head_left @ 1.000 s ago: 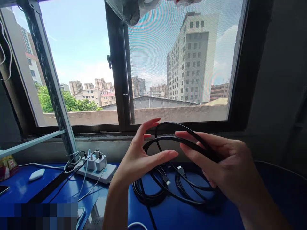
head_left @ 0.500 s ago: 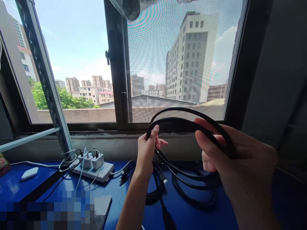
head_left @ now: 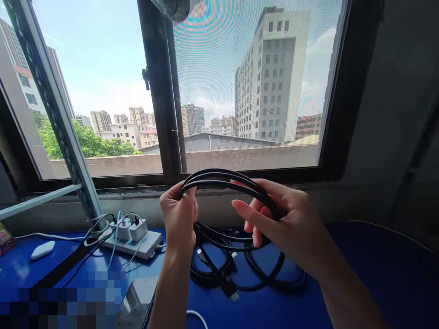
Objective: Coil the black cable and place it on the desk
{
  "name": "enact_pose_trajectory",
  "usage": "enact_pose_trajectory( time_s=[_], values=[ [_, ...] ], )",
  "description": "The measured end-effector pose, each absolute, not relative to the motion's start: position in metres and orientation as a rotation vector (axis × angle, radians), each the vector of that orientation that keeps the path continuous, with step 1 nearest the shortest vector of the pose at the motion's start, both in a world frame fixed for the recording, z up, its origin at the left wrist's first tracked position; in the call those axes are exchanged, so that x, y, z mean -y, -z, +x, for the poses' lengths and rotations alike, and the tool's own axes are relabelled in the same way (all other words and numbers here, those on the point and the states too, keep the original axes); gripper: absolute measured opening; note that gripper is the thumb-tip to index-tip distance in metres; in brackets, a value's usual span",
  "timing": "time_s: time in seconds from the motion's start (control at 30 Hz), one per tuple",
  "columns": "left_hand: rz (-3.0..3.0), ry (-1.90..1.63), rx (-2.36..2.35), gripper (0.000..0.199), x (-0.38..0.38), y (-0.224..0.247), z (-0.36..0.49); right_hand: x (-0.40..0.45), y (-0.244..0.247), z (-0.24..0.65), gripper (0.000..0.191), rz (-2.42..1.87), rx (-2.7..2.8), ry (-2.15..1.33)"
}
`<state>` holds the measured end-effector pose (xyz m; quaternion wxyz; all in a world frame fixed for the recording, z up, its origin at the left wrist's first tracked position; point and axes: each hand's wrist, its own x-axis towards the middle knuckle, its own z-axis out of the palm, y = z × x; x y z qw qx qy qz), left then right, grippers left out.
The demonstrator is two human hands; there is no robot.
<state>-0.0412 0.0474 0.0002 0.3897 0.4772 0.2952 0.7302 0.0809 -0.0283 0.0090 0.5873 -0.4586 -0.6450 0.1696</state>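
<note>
Left hand (head_left: 178,214) fisted around looped black cable (head_left: 219,172), right hand (head_left: 290,217) half-curled, holding it loosely

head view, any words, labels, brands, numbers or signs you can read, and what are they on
No readable text.
Held black cable: no lettering visible.
Packet at left edge: any print too small, blurred.
Power strip: nothing legible.

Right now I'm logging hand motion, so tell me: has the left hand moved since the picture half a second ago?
Yes: the left hand has shifted leftward in the view, closer to the white power strip.
</note>
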Motion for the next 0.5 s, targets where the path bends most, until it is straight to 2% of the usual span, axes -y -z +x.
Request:
enact_pose_trajectory(
  time_s=[0.07,0.13,0.27,0.37,0.5],
  values=[
    [1.232,-1.844,-0.715,0.039,-0.047,0.002,-0.036,0.034,-0.011,0.075,0.021,-1.034,1.415,-0.591],
    [1.263,-1.758,-0.704,0.040,-0.050,0.005,-0.029,0.037,-0.011,0.072,0.028,-1.030,1.272,-0.605],
    [1.375,-1.364,-0.799,0.036,-0.058,0.013,-0.011,0.037,-0.008,0.078,0.046,-0.991,1.170,-0.478],
    [1.502,-1.076,-0.901,0.034,-0.058,0.021,0.002,0.037,-0.006,0.081,0.046,-0.965,1.047,-0.300],
    [1.655,-0.815,-0.916,0.045,-0.049,0.033,0.014,0.043,-0.006,0.072,0.041,-0.980,0.861,-0.014]
  ],
)
